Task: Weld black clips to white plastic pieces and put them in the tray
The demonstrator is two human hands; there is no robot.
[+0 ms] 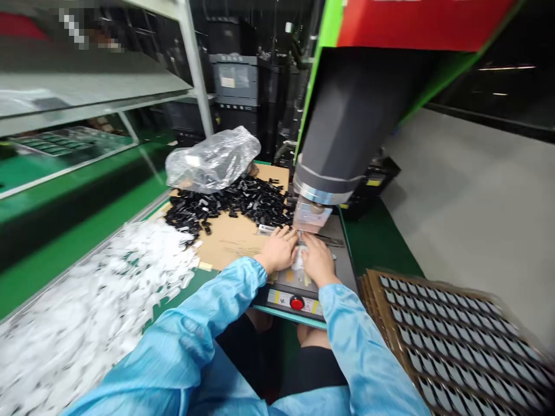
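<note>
A small white plastic piece [298, 259] lies on the machine's grey base plate [312, 282], between my two hands. My left hand [280, 249] is closed at its left edge, fingers forward and thumb side against it. From the other side my right hand [318, 257] grips the same piece, fingertips pointing to the machine head. Just beyond the fingertips hangs a clear plastic guard [311, 215] under the dark machine head [342, 127]. The fingers cover part of the piece and its seat. A metal strip [266, 229] sits by my left fingers.
Black small parts [243, 199] are heaped on cardboard [228, 237], beside a clear plastic bag [214, 159]. Many white pieces [108, 289] spread over the left bench. A red button [297, 303] is on the base front. Stacked trays of parts [459, 341] stand at right.
</note>
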